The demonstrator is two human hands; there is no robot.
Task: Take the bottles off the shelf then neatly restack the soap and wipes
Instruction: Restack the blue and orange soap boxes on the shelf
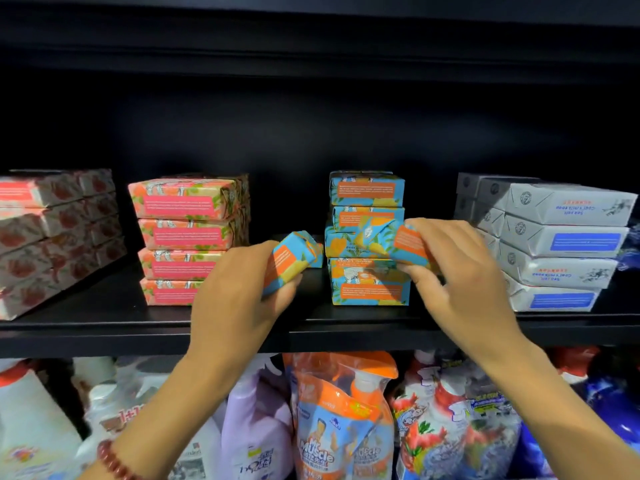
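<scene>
While a red beaded bracelet (112, 460) circled the left wrist at the bottom of the frame, both bare forearms reached up past a lower tier packed with cleaning goods, among them a lilac bottle (256, 417), an orange refill pouch (332, 427) marked Mr Muscle and a strawberry-printed pouch (443, 427). Above them, at the front edge of the black shelf (104, 323), the left hand (239, 292) had its grip closed round a blue-and-orange soap bar (294, 261), fingers curled beneath it and the bar tilted up to the right, held above the shelf board. Just to the right, the right hand (460, 271) pinched a second soap bar (410, 242) in the same wrapper between thumb and fingers, holding it tilted in front of the blue-and-orange stack (367, 282); whether bar and stack touched could not be told. That stack stood four tiers high near the middle of the shelf, its third tier sitting askew. Beside it to the left rose a pink floral stack (183, 230), also four high, and farther left a red-patterned stack (52, 237) ran back in rows. To the right, white soap packs (561, 244) with blue labels were piled four high, some upside down. Behind everything lay the dark back panel (311, 133).
</scene>
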